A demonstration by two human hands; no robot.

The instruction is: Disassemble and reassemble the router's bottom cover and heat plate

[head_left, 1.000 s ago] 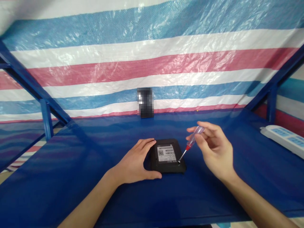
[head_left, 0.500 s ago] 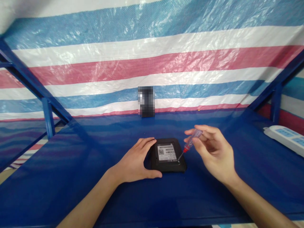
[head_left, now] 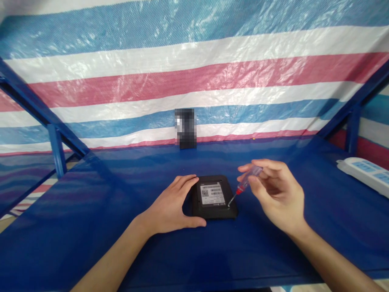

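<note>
Since a second ago, the screwdriver (head_left: 244, 185) has been tipped slightly lower toward the right edge of the table (head_left: 121, 194); its tip is set near the near right corner of the black device (head_left: 209, 213), its long axis slanted up toward the table's far right corner; its handle is pinched between thumb and fingers of the right hand (head_left: 278, 192); the device, laid label-up mid-table, is clasped along its left side by the left hand (head_left: 170, 205), thumb and fingers parted around it.

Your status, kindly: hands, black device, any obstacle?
Left hand braces black device; right hand holds screwdriver, tip near device's closer right corner. Device flat on blue table. Power strip off right, not obstructing.
</note>
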